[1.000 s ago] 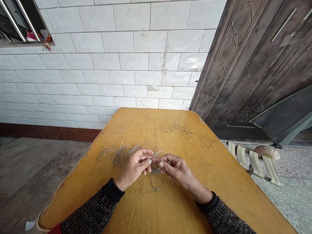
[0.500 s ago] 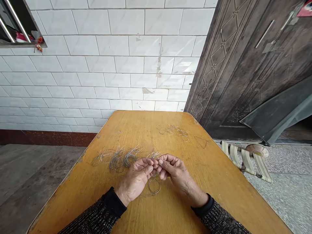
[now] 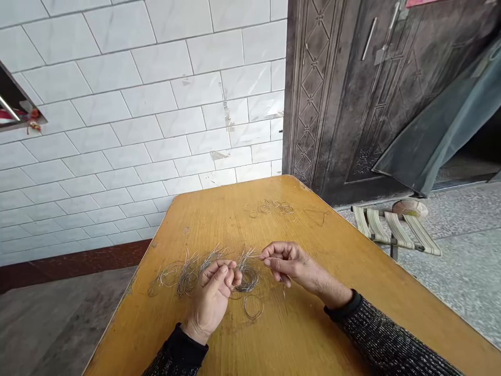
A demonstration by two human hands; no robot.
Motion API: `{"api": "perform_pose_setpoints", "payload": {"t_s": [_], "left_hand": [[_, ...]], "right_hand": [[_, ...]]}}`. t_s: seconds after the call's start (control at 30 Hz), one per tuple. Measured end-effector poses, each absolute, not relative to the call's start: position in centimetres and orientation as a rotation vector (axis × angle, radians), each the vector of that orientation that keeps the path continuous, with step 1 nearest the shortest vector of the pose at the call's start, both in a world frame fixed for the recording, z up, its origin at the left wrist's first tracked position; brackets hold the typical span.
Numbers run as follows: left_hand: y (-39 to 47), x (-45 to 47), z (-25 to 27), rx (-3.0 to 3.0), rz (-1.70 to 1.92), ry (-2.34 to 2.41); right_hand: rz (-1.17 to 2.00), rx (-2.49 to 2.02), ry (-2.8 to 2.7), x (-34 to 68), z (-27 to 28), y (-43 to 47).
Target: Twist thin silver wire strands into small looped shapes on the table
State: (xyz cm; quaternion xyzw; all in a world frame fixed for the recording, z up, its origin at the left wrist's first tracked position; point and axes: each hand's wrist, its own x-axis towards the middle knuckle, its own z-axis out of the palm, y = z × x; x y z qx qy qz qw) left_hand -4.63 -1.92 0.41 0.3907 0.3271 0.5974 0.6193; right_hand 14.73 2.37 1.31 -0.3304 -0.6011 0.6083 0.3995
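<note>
Over the middle of the wooden table point(image 3: 297, 339), my right hand point(image 3: 293, 263) pinches a thin metal wire point(image 3: 285, 300), one end of which hangs below the fingers. My left hand point(image 3: 213, 292) is closed in a pinch to the left, apart from the right hand; what it holds is too fine to make out. Just behind and between the hands lies a coiled bundle of wires point(image 3: 248, 279) with loose ends sticking up. A single wire ring point(image 3: 253, 308) lies in front of it. Further wire bundles point(image 3: 188, 277) lie left of and behind my left hand, partly hidden by it.
Several thin wire loops point(image 3: 274, 207) lie toward the table's far end, with a bent wire point(image 3: 318, 216) to their right. A tiled wall point(image 3: 156, 125) stands beyond the table. At the right are a dark carved door point(image 3: 344, 115) and a striped-strap folding stool point(image 3: 397, 230).
My hands have moved apart, the right one to the right with the wire and the left one slightly left. The coiled bundle between them now shows. The view has turned and tilted.
</note>
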Motion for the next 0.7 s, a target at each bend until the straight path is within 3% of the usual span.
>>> {"api": "perform_pose_setpoints", "payload": {"t_s": [0.23,0.53,0.7], "left_hand": [[-2.1,-4.7,0.2,1.027,1.297,0.860],[-2.5,-5.5,1.5,1.680,1.058,1.219],[-2.5,-6.0,2.1,1.805,1.121,1.362]], "right_hand": [[1.605,-0.715,-1.624,14.3,0.7,2.1],[1.563,-0.803,-1.797,14.6,1.8,1.1],[1.640,-0.844,-1.797,15.2,2.3,1.1]]}}
